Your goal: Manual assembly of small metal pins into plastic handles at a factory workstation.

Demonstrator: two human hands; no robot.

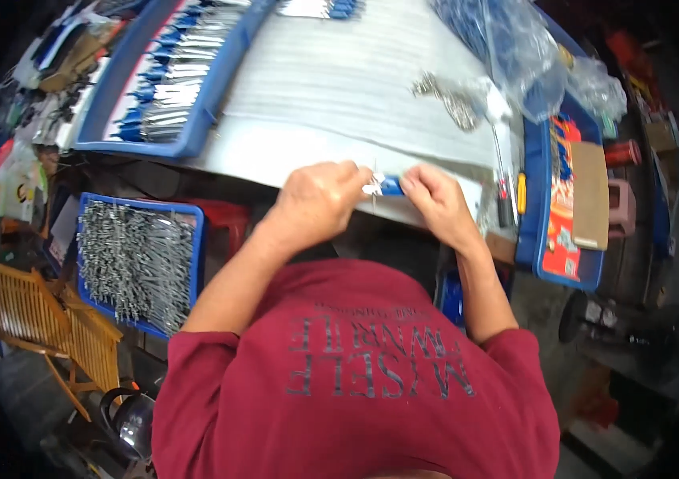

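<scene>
Over the near edge of the worktable (pixel 260 152), both hands hold one small piece with a blue body (pixel 391 186) and silvery metal parts at its left end. My left hand (pixel 314 201) is closed around the metal end, its fingertips pinched and partly hidden. The blue end sits between the thumb and fingers of my right hand (pixel 440 206). What kind of piece it is cannot be made out. Similar blue and silver pieces lie in rows in a long blue tray (pixel 210 104) at the far left, and a few more (pixel 323 8) lie at the far edge.
Left of me stands a blue crate (pixel 198 263) of metal parts, near a wooden folding chair (pixel 24 311) and a kettle (pixel 133 421). Small metal parts (pixel 458 104), a black-handled tool (pixel 505 209), a yellow-handled tool (pixel 522 194), plastic bags (pixel 535 72) and another blue tray (pixel 527 239) are at right.
</scene>
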